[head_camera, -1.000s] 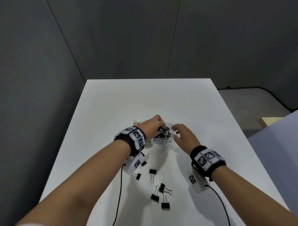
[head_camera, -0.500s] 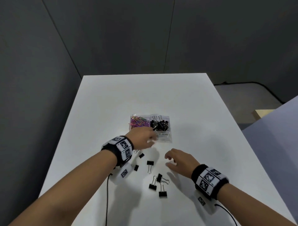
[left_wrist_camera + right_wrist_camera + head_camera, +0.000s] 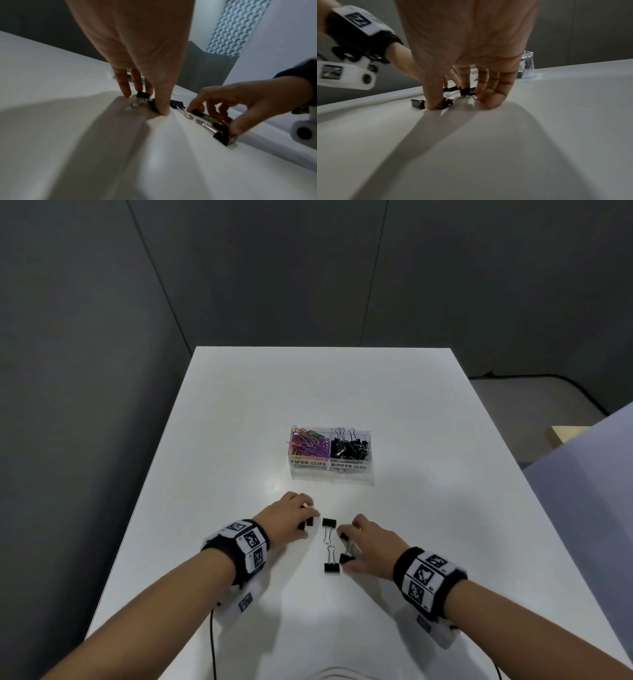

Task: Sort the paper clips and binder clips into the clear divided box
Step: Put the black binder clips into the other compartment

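Cables are trailing from both wrist bands toward the near edge of the white table, one along each forearm. Grey wall panels are closing off the far and left sides of the table, and a pale lilac surface is rising just off its right edge.

Room is lying open across the far half of the tabletop and to the right of the clear divided box, which is sitting well apart from all edges, near the table's middle. Its long axis is running left to right; coloured paper clips are filling the left compartment marked PAPER CLIPS, black binder clips the right one marked BINDER CLIPS.

Nearer than the box, loose clips are lying between the two hands. The left hand is pressing down, thumb and fingers curled and pinching a small binder clip against the table. One free binder clip is lying just right of that hand, black body far, wire handles pointing near. Another free clip is lying nearer, body near and handles pointing far. The right hand is arching over a further pair of clips, thumb and fingertips curled around them; whether they are lifted off the surface cannot be told.
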`<state>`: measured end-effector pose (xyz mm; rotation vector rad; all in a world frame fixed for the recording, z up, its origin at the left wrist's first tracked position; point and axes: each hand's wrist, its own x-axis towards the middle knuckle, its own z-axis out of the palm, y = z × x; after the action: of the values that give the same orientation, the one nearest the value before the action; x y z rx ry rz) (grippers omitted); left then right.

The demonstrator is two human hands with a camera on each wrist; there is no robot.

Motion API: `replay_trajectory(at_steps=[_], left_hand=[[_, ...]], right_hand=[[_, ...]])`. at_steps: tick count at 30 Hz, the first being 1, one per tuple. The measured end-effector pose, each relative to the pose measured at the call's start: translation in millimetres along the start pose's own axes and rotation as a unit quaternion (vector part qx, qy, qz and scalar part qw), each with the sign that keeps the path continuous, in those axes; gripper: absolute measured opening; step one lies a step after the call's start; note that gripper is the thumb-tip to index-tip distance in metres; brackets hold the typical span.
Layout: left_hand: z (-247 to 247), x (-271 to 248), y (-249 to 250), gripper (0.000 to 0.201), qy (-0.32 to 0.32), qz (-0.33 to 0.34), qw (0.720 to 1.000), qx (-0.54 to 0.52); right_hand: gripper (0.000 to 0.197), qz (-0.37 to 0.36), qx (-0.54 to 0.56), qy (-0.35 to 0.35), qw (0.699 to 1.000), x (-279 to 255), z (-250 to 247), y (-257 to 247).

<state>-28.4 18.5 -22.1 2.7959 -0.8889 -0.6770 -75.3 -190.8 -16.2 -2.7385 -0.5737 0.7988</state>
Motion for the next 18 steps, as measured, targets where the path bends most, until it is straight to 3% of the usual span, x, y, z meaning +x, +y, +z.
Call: replay_trajectory(at_steps=[6,13,18], left_hand=[[3.0,13.6,2.5,0.043,0.074,-0.052,0.99,-0.106],[-1.8,15.3,-0.2,0.046,0.07,-0.059,0.99,-0.107],[-4.3,5.1,-8.0,0.054,0.021,-0.031,0.999,-0.02]], right_hand=[[0.045,0.064,0.041,0.054,0.996,27.1,-13.7,12.4],[0.031,0.089,0.029,0.033,0.995,42.0,-19.6,17.5],[0.024,0.08,-0.007,0.036,0.996,43.8,-17.7,18.6]])
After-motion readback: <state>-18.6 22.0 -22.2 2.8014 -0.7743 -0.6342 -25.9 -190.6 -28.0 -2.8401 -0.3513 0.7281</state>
